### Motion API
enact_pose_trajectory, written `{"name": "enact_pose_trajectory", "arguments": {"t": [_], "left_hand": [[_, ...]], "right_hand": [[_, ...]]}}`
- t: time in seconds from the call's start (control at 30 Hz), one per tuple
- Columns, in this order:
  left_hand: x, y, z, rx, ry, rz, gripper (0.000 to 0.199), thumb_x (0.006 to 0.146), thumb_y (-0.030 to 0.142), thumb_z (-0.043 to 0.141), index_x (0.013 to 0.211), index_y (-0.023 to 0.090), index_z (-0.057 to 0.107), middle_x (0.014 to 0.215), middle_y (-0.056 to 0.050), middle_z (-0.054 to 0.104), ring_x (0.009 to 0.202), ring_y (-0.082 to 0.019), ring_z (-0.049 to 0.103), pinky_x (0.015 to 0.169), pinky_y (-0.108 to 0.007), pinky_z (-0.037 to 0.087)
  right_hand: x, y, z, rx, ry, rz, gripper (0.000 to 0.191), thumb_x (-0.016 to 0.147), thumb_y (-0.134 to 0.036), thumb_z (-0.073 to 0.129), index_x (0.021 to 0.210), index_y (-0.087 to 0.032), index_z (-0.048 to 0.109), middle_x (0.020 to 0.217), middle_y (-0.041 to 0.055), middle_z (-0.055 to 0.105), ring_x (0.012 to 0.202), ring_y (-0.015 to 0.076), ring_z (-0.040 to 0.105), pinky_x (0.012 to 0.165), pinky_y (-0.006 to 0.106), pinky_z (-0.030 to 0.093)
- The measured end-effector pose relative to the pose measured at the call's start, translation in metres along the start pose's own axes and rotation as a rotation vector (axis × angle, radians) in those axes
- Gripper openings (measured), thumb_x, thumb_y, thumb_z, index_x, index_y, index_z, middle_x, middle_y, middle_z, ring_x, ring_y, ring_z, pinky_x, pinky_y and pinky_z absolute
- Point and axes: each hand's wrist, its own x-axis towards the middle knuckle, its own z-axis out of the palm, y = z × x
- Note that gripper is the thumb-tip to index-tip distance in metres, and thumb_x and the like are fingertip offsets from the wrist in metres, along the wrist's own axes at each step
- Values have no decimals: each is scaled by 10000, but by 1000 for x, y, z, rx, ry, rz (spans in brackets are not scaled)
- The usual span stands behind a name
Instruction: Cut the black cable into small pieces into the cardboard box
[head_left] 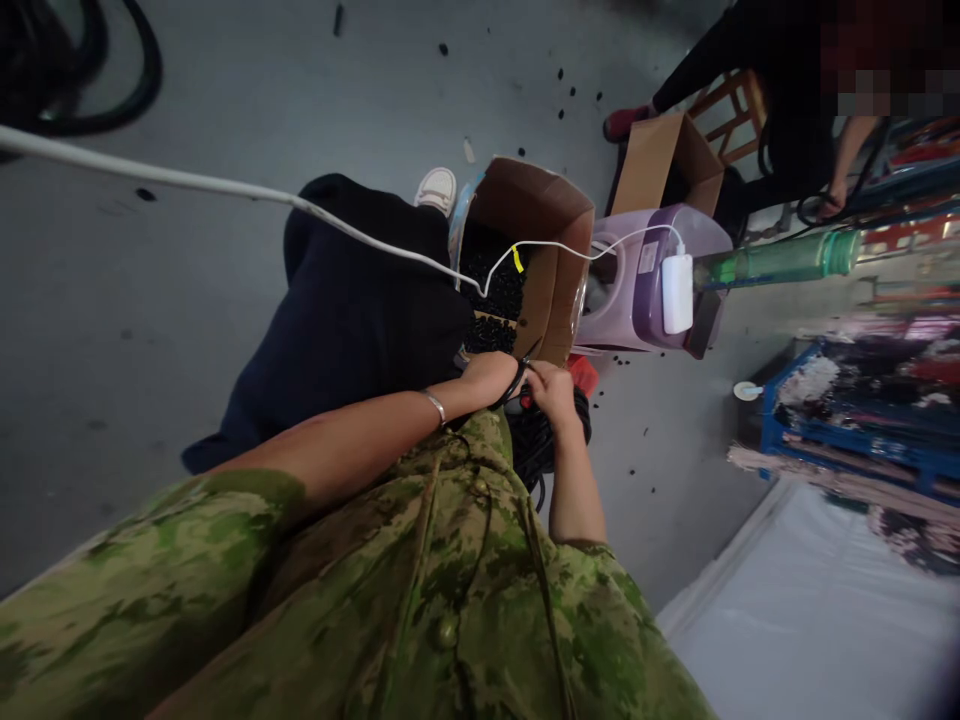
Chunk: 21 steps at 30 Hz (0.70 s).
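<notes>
My left hand (491,378), with a silver bracelet on the wrist, is closed around a thin black cord (513,390). Close against it, my right hand (553,392) pinches the same cord near the fingertips; the exact grip is partly hidden. A bundle of black cords (534,445) hangs below my hands, in front of my camouflage top. Just beyond them stands an uncovered cardboard box (559,285) holding many small black pieces (491,335). Something red (582,375) shows beside my right hand.
A white cable (360,235) crosses over the box to a white power bank (677,293) on a purple-and-clear plastic container (607,325). A green bottle (787,258) lies beyond. At upper right, a co-worker's hand (832,200) holds black cord. Small black pieces dot the floor (300,90).
</notes>
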Motion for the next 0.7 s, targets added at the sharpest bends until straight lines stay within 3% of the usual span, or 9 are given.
{"name": "enact_pose_trajectory", "arguments": {"t": [0.07, 0.17, 0.43, 0.57, 0.7], "left_hand": [[2, -1, -1, -9, -5, -24, 367, 901, 278, 480, 1007, 59, 756, 1006, -225, 728, 997, -333, 695, 839, -376, 536], [4, -2, 1, -15, -47, -36, 352, 876, 275, 506, 1023, 72, 753, 1026, -211, 730, 1014, -312, 692, 855, -347, 530], [7, -3, 5, -80, -67, -43, 372, 858, 329, 508, 1058, 120, 742, 1065, -183, 732, 1027, -289, 687, 892, -324, 509], [11, -4, 2, -150, -21, -93, 410, 875, 342, 455, 1096, 135, 732, 1096, -188, 723, 1036, -304, 687, 856, -334, 521], [14, -7, 5, -156, -35, -97, 381, 828, 331, 516, 1082, 144, 730, 1046, -174, 736, 995, -297, 699, 816, -309, 523]], "right_hand": [[-5, -4, 10, -79, -31, -18, 233, 865, -276, 524, 889, -179, 734, 915, 115, 747, 899, 247, 677, 812, 319, 502], [-12, -3, 17, -36, 42, 38, 260, 881, -284, 521, 1001, -183, 729, 1017, 114, 748, 968, 242, 682, 852, 322, 511], [-16, 5, 9, 333, 201, 188, 287, 834, -424, 618, 988, -213, 735, 1013, 54, 752, 946, 212, 676, 924, 343, 513], [-15, -3, 12, 486, 233, 240, 325, 793, -437, 658, 990, -189, 732, 1031, 72, 744, 967, 220, 662, 943, 372, 502], [-17, -3, 15, 611, 262, 294, 361, 767, -450, 675, 1000, -178, 722, 1026, 79, 737, 962, 218, 652, 901, 368, 514]]}}
